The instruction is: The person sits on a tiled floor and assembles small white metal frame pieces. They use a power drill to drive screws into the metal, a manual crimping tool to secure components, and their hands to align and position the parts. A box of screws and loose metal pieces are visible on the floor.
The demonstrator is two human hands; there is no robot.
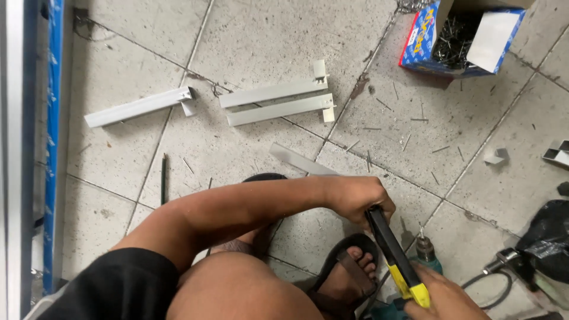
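I squat on a tiled floor. My left hand point(354, 198) reaches across my knee and is closed around the upper end of a hand tool with long black handles and yellow tips point(393, 253). My right hand point(443, 298), at the bottom edge, grips the yellow ends of those handles. A flat grey metal strip point(298, 160) lies on the tiles and runs under my left hand; the tool's head is hidden by my fingers. My sandalled foot point(349, 278) is just below the tool.
Two paired grey metal profiles point(275, 102) and a single one point(138, 107) lie farther out. An open blue box of small metal pins point(456, 37) stands top right, with pins scattered around. A green drill point(424, 251), black bag point(548, 237), pencil point(163, 178) and blue-edged frame point(53, 118) surround me.
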